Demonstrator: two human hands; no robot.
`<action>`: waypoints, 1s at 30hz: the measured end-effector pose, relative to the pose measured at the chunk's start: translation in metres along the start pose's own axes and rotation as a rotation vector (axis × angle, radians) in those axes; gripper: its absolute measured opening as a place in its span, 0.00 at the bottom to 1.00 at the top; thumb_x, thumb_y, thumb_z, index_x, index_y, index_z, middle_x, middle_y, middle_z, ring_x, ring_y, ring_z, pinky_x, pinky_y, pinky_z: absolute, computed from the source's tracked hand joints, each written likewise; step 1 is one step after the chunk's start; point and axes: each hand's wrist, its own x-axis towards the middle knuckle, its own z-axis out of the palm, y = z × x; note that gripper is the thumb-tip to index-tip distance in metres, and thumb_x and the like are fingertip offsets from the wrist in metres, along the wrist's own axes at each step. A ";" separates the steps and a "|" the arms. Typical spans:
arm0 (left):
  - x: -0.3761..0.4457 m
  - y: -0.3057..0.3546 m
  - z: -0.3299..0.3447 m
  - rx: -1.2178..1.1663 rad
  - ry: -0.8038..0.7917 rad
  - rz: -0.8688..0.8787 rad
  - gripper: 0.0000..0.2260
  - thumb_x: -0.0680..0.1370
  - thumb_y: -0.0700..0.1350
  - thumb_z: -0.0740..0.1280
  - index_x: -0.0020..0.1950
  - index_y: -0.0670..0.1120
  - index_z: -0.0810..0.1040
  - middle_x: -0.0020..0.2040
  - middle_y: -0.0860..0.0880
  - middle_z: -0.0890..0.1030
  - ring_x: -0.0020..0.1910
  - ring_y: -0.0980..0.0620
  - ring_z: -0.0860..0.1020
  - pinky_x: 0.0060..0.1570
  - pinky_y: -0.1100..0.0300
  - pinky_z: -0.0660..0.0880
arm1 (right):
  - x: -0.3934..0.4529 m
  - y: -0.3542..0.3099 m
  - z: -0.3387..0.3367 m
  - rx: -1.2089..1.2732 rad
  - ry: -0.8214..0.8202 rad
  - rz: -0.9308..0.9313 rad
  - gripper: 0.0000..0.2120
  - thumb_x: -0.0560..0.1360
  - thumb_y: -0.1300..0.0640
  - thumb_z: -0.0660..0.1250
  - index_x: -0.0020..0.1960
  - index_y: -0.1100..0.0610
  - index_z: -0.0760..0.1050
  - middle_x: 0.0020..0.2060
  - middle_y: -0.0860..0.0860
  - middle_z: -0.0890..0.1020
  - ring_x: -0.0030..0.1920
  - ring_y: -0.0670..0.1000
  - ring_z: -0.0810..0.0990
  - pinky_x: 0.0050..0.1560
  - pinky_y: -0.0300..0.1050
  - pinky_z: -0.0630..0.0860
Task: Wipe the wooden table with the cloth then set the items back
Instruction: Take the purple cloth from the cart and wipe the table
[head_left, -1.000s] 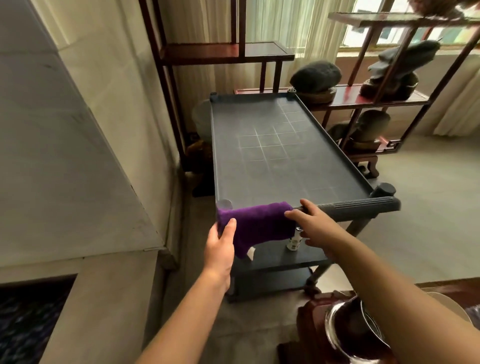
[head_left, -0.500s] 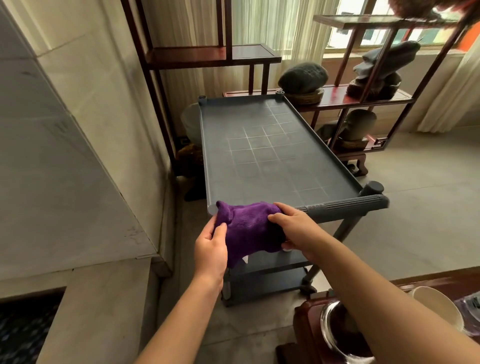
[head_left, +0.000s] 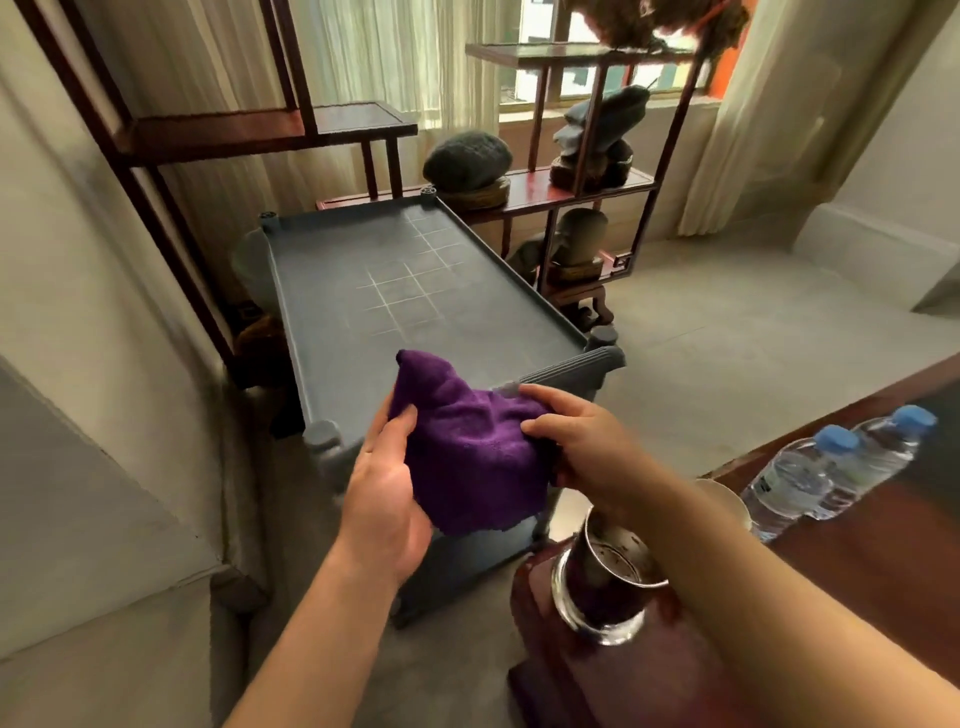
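Both hands hold a purple cloth (head_left: 467, 447) in the air above the near end of a grey cart (head_left: 415, 291). The left hand (head_left: 387, 493) grips the cloth's left edge, thumb pressed on top and fingers curled beneath; the right hand (head_left: 576, 441) pinches its right edge, fingers closed on the fabric. The cloth hangs bunched between them, one corner peaked upward. At lower right, on the dark wooden surface (head_left: 857, 551), stand two water bottles (head_left: 831, 467) and a metal cup (head_left: 608, 582)
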 end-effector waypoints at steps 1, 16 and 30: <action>-0.004 -0.005 0.009 -0.028 -0.049 -0.059 0.16 0.82 0.49 0.59 0.68 0.52 0.76 0.63 0.42 0.81 0.60 0.38 0.80 0.54 0.38 0.78 | -0.011 0.004 -0.010 0.031 0.029 -0.002 0.18 0.76 0.61 0.65 0.61 0.43 0.75 0.55 0.49 0.80 0.41 0.45 0.81 0.31 0.39 0.73; -0.108 -0.145 0.179 0.011 -0.561 -0.815 0.19 0.74 0.46 0.65 0.62 0.41 0.81 0.56 0.38 0.84 0.51 0.41 0.84 0.46 0.46 0.82 | -0.246 0.101 -0.168 0.986 0.361 0.136 0.13 0.70 0.45 0.70 0.46 0.55 0.78 0.42 0.54 0.73 0.44 0.54 0.74 0.56 0.51 0.73; -0.263 -0.274 0.199 0.241 -0.731 -1.362 0.18 0.73 0.43 0.67 0.55 0.32 0.83 0.55 0.33 0.83 0.52 0.38 0.84 0.48 0.45 0.81 | -0.412 0.237 -0.144 1.453 0.634 -0.310 0.40 0.72 0.34 0.67 0.68 0.66 0.73 0.67 0.68 0.74 0.66 0.64 0.74 0.66 0.60 0.71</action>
